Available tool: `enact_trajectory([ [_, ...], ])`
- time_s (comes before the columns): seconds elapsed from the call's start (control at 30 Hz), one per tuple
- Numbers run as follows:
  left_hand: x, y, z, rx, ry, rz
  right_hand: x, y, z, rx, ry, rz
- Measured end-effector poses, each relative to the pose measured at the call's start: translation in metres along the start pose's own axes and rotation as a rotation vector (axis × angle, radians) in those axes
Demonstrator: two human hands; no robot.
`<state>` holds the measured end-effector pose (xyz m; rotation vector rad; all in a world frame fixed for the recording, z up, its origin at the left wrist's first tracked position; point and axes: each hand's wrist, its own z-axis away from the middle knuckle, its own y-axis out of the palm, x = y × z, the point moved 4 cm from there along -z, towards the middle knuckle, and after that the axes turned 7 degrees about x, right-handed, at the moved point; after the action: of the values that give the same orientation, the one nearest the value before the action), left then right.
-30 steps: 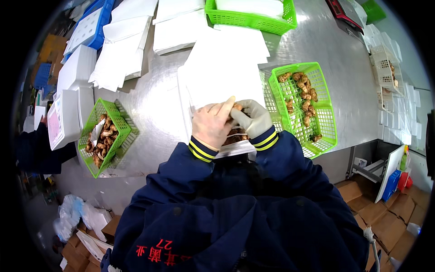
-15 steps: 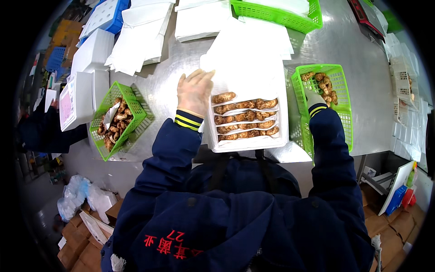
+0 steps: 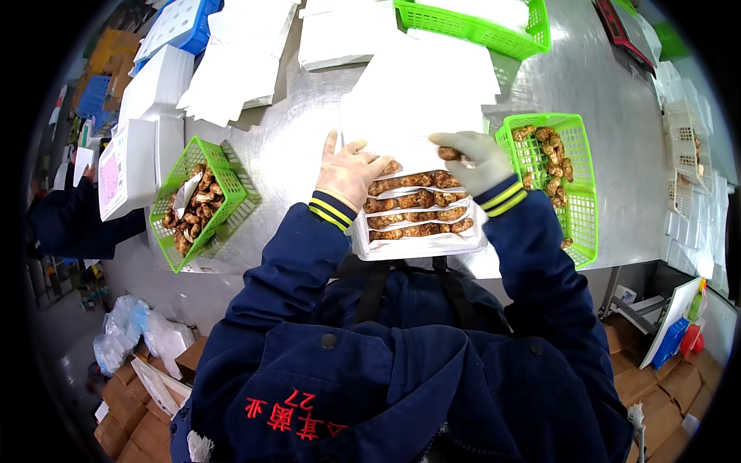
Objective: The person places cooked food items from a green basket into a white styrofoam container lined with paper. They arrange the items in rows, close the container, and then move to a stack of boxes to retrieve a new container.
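Observation:
A white foam box [image 3: 424,251] stands before me, lined with white paper, with rows of brown mushrooms [image 3: 421,199] across it. My left hand [image 3: 349,174], in a thin pale glove, is over the box's upper left corner with its fingers apart. Its fingertips are next to a single mushroom [image 3: 392,167] in the top row, partly hidden by the hand. Over the upper right part of the box, my gloved right hand [image 3: 485,163] pinches another mushroom [image 3: 448,153] between thumb and fingers.
To the right is a green basket [image 3: 584,185] with loose mushrooms; another green basket [image 3: 220,218] full of mushrooms tilts at the left. Stacks of white sheets [image 3: 235,65] and a green basket [image 3: 471,27] lie at the back. White foam lids [image 3: 131,170] stand far left, near another person's sleeve [image 3: 73,220].
My right hand has come out of the right basket and moved left over the box with a mushroom. My left hand has shifted right and nearer, toward the mushroom in the top row.

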<state>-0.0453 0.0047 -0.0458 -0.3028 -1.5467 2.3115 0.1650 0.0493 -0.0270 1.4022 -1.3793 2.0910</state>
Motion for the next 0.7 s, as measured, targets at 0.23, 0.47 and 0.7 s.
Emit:
enact_trajectory([
  [0.23,0.003,0.009,0.003,-0.102,-0.009,0.052,0.002,0.039,-0.015,0.141,-0.051,0.523],
  [0.47,0.001,0.012,0.001,-0.169,0.017,0.081,0.011,0.044,-0.022,0.118,-0.009,0.432],
  [0.7,0.003,0.012,0.004,-0.167,0.0,0.099,-0.01,0.045,-0.021,0.028,0.268,-0.315],
])
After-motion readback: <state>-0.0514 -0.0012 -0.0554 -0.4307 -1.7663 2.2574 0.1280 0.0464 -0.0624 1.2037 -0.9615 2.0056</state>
